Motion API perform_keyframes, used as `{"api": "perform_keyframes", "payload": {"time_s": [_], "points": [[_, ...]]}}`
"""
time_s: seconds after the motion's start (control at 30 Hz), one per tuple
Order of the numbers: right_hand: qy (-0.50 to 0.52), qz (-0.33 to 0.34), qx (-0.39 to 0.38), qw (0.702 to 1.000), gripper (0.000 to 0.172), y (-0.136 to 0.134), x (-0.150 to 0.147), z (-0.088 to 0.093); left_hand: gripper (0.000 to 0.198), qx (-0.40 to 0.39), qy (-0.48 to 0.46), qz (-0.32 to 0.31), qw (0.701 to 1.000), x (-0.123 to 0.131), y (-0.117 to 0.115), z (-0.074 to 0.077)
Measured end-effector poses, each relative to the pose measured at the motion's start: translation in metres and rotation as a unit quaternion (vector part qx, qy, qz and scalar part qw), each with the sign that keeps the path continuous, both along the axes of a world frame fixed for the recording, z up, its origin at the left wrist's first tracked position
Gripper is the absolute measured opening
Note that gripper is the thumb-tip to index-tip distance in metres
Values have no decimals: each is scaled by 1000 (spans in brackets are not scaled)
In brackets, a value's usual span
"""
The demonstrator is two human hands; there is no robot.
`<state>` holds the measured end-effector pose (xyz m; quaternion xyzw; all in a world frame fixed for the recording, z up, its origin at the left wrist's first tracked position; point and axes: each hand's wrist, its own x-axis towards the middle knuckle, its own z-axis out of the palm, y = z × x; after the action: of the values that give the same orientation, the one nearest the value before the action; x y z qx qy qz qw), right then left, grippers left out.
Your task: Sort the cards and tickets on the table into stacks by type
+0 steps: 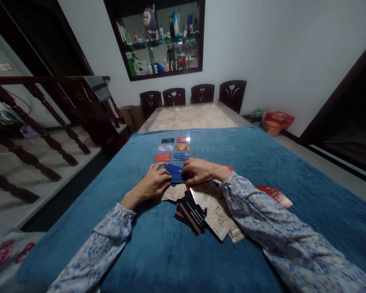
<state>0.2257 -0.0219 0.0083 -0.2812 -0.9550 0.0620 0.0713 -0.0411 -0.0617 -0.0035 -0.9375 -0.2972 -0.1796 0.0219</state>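
Blue cards (175, 174) lie low over the pile, between my two hands. My left hand (155, 180) has its fingers curled against their left edge. At their right end, my right hand (198, 170) is closed with fingertips and thumb together on them; part of the grip is hidden. Beneath and in front spreads a loose heap: beige cards (218, 215), black cards with a stripe (189, 213) and a few more partly covered by my hands. Beyond my hands, several cards are laid in two columns, among them a red card (162, 157) and a patterned blue card (181, 156).
A blue cloth (140, 252) covers the near table; the bare stone-like tabletop (195, 116) shows behind. Red cards (274, 195) lie beyond my right forearm. Dark chairs (203, 93) line the far side, a wooden railing (42, 118) stands left, and an orange bin (273, 128) right.
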Motion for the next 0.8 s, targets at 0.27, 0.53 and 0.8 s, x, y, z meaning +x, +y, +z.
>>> {"api": "perform_keyframes", "payload": {"time_s": [0.27,0.53,0.8], "points": [[8,-16,-36,999,30,-8,1,12,16,44,-35,-35,998,1,0,2],[64,-11,-49,997,25,-12,4,18,16,85,-81,-22,993,0,8,-4],[67,-32,-11,997,23,-10,2,16,20,100,-120,6,988,0,12,-7]]}}
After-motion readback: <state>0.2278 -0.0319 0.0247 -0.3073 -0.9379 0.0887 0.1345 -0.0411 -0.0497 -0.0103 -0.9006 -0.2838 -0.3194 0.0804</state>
